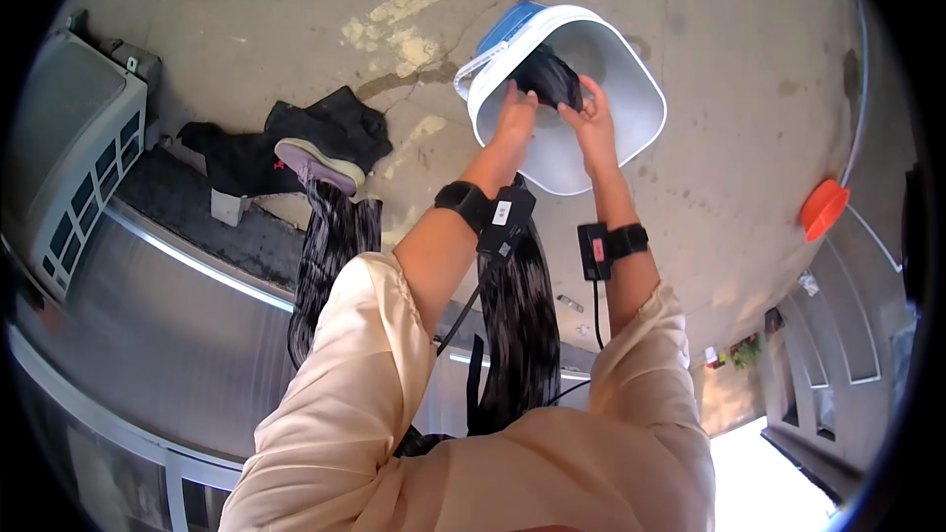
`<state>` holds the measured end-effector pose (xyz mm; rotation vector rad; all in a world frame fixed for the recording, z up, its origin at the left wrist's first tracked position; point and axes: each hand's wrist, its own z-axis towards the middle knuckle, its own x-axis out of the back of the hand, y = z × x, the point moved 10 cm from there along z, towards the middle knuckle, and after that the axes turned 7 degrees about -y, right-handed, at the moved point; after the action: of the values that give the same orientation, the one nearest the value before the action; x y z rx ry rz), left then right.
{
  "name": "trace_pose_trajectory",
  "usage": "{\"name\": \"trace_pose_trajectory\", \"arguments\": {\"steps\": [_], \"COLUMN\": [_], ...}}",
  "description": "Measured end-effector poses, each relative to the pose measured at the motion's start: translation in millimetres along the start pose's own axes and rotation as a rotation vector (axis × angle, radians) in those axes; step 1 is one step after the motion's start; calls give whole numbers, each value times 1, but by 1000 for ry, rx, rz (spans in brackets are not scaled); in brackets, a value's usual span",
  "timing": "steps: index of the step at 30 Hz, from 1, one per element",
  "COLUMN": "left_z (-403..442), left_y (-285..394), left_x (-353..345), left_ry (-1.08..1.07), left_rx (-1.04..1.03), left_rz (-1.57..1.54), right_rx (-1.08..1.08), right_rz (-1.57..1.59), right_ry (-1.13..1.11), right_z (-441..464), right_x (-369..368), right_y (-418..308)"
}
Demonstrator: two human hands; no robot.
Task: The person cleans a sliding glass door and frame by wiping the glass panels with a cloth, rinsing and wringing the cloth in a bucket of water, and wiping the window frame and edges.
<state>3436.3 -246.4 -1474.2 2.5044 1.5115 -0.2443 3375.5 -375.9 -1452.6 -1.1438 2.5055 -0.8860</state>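
A white bucket (631, 128) with a blue outer side stands tilted towards me on the concrete floor. Inside its mouth is a black, glossy bundle (548, 77) that looks like cloth; its exact kind cannot be made out. At the bundle's near left edge, my left hand (516, 120) has its fingers closed on it. My right hand (593, 126) grips the right edge between thumb and fingers. Both hands are over the bucket's opening, and the lower part of the bundle is hidden.
Black cloth (330, 128) lies on the floor at left, beside my shoe (320, 166). An orange plastic basin (826, 210) sits at far right. A grey-white cabinet-like unit (84, 148) stands at left. Cables hang from black devices (506, 222) strapped to my forearms.
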Motion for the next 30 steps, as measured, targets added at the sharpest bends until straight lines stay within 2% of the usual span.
{"name": "trace_pose_trajectory", "arguments": {"steps": [2, 4, 5, 7, 8, 10, 12, 15, 16, 18, 19, 20, 22, 23, 27, 29, 30], "left_z": [8, 12, 14, 20, 22, 26, 29, 39, 40, 45, 32, 21, -3, -4, 4, 19, 22], "left_y": [-4, -6, -9, -15, -17, -16, -17, 1, -10, -22, -21, -19, -25, -26, -28, -18, -16], "left_x": [2, 7, 9, 12, 11, 11, 12, -6, -10, -14, -15, -21, -23, -27, -17, -13, -12], "left_ry": [-16, -5, 0, 8, 6, 45, 90, -8, -9, 2, 91, 94, 207, 164, 128, 61, 62], "left_rx": [38, 52, 68, 61, 51, 70, 83, -231, -223, -185, -207, -206, -65, -76, -54, -126, -121], "left_rz": [-14, -22, -30, -36, -38, -82, -129, -459, -460, -419, -433, -431, -453, -404, -296, -29, -30], "right_rx": [1, 225, 225, 29, 23, -266, -239, -208, -214, -148, -109, -111, -76, -48, -59, -124, -128], "right_rz": [-54, -972, -971, -851, -850, -177, 32, 122, 120, 223, 111, 114, -245, -430, -511, -640, -641], "right_ry": [-24, 58, 52, -16, -15, -98, -62, -30, -26, 222, 292, 291, 426, 423, 328, 249, 247], "right_z": [48, 81, 93, 105, 100, 63, 7, -41, -44, -38, -31, -23, -19, -18, 14, 38, 52], "right_x": [0, -9, -10, -10, -5, -7, -18, -20, -18, 7, 14, 13, 14, 9, 17, 21, 27], "right_y": [33, 29, 39, 67, 71, 75, 26, -10, -7, 1, 0, 5, -11, -25, -2, 14, 24]}}
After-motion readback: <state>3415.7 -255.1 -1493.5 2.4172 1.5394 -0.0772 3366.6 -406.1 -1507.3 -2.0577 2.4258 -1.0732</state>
